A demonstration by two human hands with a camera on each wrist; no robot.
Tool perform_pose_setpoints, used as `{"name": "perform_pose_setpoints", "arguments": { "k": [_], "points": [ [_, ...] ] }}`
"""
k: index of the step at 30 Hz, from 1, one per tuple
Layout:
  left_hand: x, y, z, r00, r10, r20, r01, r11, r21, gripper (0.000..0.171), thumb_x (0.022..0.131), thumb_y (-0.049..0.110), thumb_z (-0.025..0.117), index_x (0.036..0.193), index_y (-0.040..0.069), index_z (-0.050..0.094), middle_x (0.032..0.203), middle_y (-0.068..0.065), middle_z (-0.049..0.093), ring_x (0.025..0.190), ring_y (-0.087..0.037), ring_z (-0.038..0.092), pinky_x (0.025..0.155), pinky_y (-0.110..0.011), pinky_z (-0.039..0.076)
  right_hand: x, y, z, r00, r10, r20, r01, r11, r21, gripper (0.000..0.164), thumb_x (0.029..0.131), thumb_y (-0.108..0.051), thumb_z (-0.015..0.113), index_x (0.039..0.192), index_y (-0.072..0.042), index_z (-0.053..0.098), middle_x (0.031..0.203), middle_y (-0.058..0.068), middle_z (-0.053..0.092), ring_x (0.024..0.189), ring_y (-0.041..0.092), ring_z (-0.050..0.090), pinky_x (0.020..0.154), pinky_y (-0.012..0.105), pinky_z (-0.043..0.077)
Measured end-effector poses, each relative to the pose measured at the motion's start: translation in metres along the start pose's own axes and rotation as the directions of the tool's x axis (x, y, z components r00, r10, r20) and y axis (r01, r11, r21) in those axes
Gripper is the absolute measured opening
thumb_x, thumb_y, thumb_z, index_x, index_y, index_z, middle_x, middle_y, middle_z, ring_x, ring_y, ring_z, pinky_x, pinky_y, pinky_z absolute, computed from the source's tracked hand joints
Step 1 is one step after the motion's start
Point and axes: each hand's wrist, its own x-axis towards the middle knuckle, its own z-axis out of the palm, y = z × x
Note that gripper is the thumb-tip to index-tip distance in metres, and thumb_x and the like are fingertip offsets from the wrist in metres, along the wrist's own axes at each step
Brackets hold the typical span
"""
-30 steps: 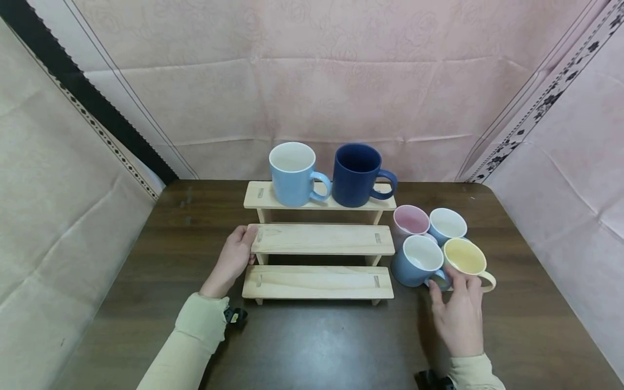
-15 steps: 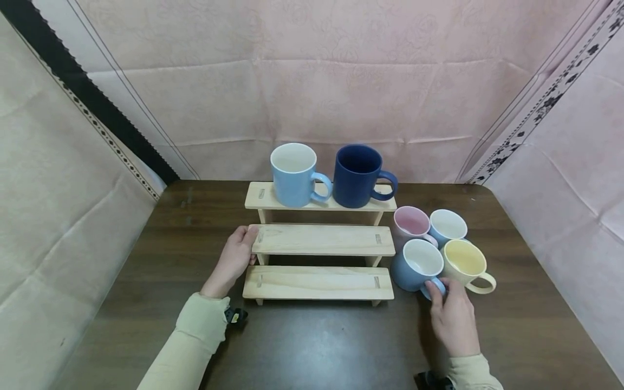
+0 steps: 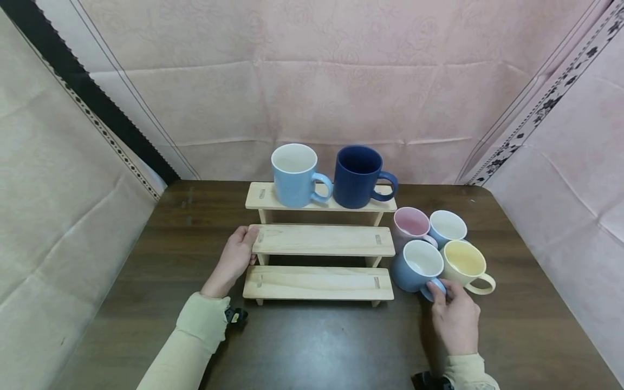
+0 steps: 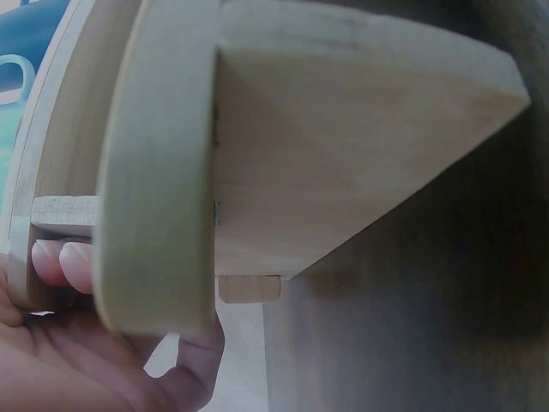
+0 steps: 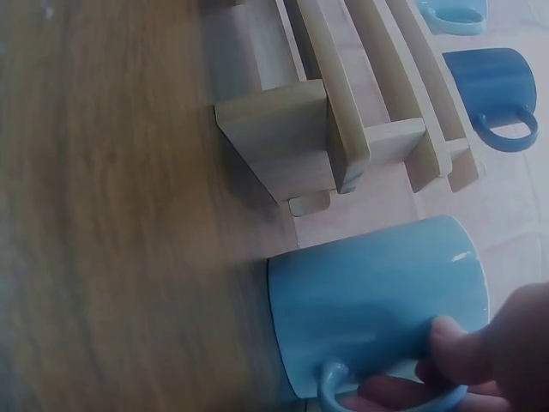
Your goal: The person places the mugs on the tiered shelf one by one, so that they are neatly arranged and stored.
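Note:
My left hand grips the left end of the middle step of a three-tier wooden rack; in the left wrist view its fingertips curl around the board's end. On the right, my right hand pinches the handle of a blue mug, which stands upright beside the rack. The thumb lies against that handle in the right wrist view, where part of the hand is cut off. Close behind the blue mug's handle stands a yellow mug, its own handle pointing right.
A pink mug and another light blue mug stand behind these two, packed close. On the rack's top step sit a light blue mug and a dark blue mug. Pale cloth hangs behind the brown table.
My right fingers have moved left from beside the yellow mug onto the blue mug's handle. That handle has swung toward the front. My left hand stays on the rack.

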Motion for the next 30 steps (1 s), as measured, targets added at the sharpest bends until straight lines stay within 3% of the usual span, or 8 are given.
{"name": "perform_pose_setpoints", "arguments": {
  "k": [4, 9, 12, 15, 17, 30],
  "points": [
    [-0.001, 0.001, 0.0, 1.0, 0.002, -0.002, -0.002, 1.0, 0.007, 0.04, 0.107, 0.034, 0.036, 0.115, -0.003, 0.046, 0.074, -0.005, 0.045, 0.057, -0.016, 0.044, 0.055, -0.028, 0.041, -0.001, 0.0, -0.001, 1.0, 0.002, -0.025, -0.002, 1.0, 0.005, 0.015, 0.087, -0.01, 0.074, 0.095, 0.002, 0.069, 0.083, 0.018, 0.072, 0.072, 0.034, 0.068, 0.057, 0.014, 0.035],
    [0.0, 0.001, 0.0, 1.0, 0.002, -0.003, -0.002, 1.0, 0.014, 0.039, 0.107, 0.034, 0.036, 0.116, -0.003, 0.046, 0.074, -0.005, 0.045, 0.058, -0.016, 0.045, 0.055, -0.027, 0.041, -0.002, 0.001, -0.004, 0.999, 0.014, -0.039, -0.014, 1.0, -0.007, 0.014, 0.087, -0.012, 0.075, 0.094, 0.0, 0.07, 0.084, 0.016, 0.072, 0.074, 0.032, 0.069, 0.061, 0.021, 0.039],
    [0.0, 0.001, -0.001, 1.0, -0.006, -0.006, 0.006, 1.0, 0.025, 0.04, 0.106, 0.035, 0.036, 0.116, -0.003, 0.047, 0.074, -0.005, 0.046, 0.058, -0.016, 0.045, 0.055, -0.026, 0.041, -0.002, 0.0, -0.009, 0.999, 0.009, -0.05, -0.01, 1.0, -0.012, 0.014, 0.085, -0.013, 0.076, 0.092, -0.002, 0.071, 0.083, 0.014, 0.073, 0.069, 0.009, 0.066, 0.062, 0.022, 0.039],
    [0.001, 0.001, -0.001, 1.0, -0.015, -0.009, 0.015, 0.999, 0.029, 0.04, 0.106, 0.036, 0.037, 0.116, -0.002, 0.047, 0.074, -0.005, 0.047, 0.058, -0.015, 0.046, 0.055, -0.026, 0.041, -0.002, -0.004, -0.016, 0.998, -0.015, -0.068, 0.015, 1.0, -0.007, 0.015, 0.084, -0.013, 0.078, 0.091, -0.002, 0.071, 0.082, 0.013, 0.073, 0.068, -0.02, 0.05, 0.06, 0.017, 0.039],
    [0.001, 0.001, -0.001, 1.0, -0.02, -0.009, 0.02, 0.999, 0.027, 0.04, 0.106, 0.036, 0.037, 0.115, -0.001, 0.047, 0.075, -0.005, 0.047, 0.058, -0.016, 0.046, 0.055, -0.026, 0.041, -0.002, -0.006, -0.022, 0.997, -0.025, -0.077, 0.025, 1.0, -0.002, 0.016, 0.083, -0.014, 0.078, 0.092, -0.002, 0.071, 0.082, 0.013, 0.073, 0.068, -0.03, 0.038, 0.059, 0.014, 0.038],
    [0.001, 0.001, -0.001, 1.0, -0.02, -0.002, 0.02, 1.0, 0.021, 0.041, 0.106, 0.036, 0.037, 0.117, -0.003, 0.047, 0.074, -0.005, 0.047, 0.058, -0.015, 0.045, 0.054, -0.025, 0.042, -0.001, -0.033, -0.066, 0.997, 0.002, -0.077, 0.003, 0.998, 0.056, 0.022, 0.083, -0.015, 0.079, 0.098, -0.001, 0.071, 0.09, 0.015, 0.073, 0.074, -0.03, 0.045, 0.063, 0.002, 0.038]
  ]
}}
